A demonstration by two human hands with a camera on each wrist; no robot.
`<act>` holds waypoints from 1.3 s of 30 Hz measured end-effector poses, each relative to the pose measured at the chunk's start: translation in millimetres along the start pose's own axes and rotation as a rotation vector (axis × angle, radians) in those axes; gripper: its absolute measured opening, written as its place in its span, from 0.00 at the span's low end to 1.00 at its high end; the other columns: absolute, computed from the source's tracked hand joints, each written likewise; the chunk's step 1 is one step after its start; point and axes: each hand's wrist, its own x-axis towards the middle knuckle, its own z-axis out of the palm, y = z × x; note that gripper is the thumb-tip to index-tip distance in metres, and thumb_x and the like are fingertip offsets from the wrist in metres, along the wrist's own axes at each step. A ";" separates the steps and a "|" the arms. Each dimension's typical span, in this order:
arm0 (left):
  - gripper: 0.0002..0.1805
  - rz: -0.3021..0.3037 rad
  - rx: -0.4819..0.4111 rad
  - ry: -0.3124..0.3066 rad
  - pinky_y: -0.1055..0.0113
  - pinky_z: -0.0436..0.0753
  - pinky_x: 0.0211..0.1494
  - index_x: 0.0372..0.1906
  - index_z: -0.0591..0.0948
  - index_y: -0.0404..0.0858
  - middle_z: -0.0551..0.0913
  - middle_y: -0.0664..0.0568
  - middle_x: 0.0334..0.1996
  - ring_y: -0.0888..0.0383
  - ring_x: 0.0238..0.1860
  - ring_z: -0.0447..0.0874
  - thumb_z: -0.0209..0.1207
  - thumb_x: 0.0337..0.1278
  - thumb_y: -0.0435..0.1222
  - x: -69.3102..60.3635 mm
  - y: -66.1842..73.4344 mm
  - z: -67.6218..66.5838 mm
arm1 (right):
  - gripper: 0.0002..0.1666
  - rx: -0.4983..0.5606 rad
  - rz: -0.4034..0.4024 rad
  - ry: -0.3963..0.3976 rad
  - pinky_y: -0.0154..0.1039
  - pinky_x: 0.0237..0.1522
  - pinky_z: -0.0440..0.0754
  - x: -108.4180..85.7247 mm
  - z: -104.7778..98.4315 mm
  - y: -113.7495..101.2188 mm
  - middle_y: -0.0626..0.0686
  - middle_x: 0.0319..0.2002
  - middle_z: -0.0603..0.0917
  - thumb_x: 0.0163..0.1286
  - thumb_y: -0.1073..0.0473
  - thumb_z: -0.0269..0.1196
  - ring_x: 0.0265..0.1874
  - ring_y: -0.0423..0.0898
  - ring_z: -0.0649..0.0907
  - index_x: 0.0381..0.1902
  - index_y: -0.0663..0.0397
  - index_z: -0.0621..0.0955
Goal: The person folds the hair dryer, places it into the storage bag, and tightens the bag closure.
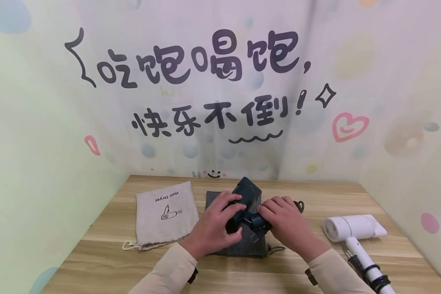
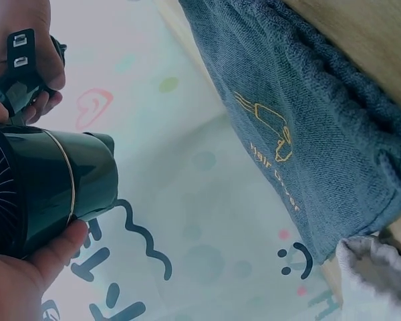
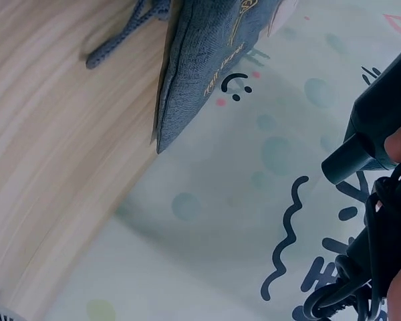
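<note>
"Across that wooden worktop (image 1: 106, 261), where are you holding the dark hair dryer (image 1: 247, 194)?"

"I'm holding it above, between my two hands. My left hand (image 1: 211, 226) is curling round the barrel (image 1: 242, 200), fingers on one side, thumb on the other; my right hand (image 1: 288, 218) is gripping the handle (image 1: 258, 222), its fingers bent round."

"And what are you counting?"

"Two hair dryers: besides mine, a white hair dryer (image 1: 353, 227) is lying to my right. Two pouches: a dark blue pouch (image 1: 248, 246) is lying below the held dryer, a beige pouch (image 1: 161, 230) to its left. Two dark cords (image 3: 347, 287) are bunching, one at each handle."
</note>
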 end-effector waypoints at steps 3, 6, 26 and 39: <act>0.24 0.000 -0.012 -0.008 0.58 0.74 0.64 0.52 0.82 0.40 0.74 0.48 0.60 0.53 0.65 0.69 0.71 0.44 0.37 -0.5 0.0 -1.0 | 0.31 0.001 -0.011 0.008 0.49 0.43 0.76 -0.3 0.8 0.2 0.48 0.40 0.81 0.42 0.67 0.79 0.41 0.50 0.80 0.45 0.48 0.79; 0.25 0.003 -0.021 -0.010 0.58 0.74 0.63 0.52 0.82 0.40 0.74 0.49 0.60 0.54 0.64 0.69 0.71 0.43 0.36 -0.9 -0.2 -1.6 | 0.32 0.005 -0.018 0.015 0.49 0.43 0.76 -0.1 0.7 -0.1 0.48 0.40 0.81 0.41 0.67 0.80 0.41 0.50 0.80 0.45 0.49 0.80; 0.25 0.050 -0.065 -0.020 0.61 0.74 0.63 0.51 0.82 0.39 0.75 0.49 0.60 0.52 0.64 0.70 0.72 0.41 0.34 -2.8 -1.6 -4.5 | 0.31 0.052 -0.041 0.062 0.49 0.41 0.75 -1.7 0.4 -3.5 0.49 0.40 0.81 0.40 0.70 0.78 0.40 0.49 0.80 0.44 0.49 0.80; 0.25 0.118 -0.077 -0.019 0.56 0.66 0.70 0.51 0.81 0.39 0.76 0.49 0.58 0.50 0.63 0.73 0.72 0.40 0.33 -4.7 -5.9 -3.9 | 0.32 0.083 -0.092 0.109 0.49 0.41 0.75 -2.8 1.8 -4.1 0.48 0.40 0.81 0.40 0.71 0.78 0.39 0.49 0.80 0.45 0.49 0.81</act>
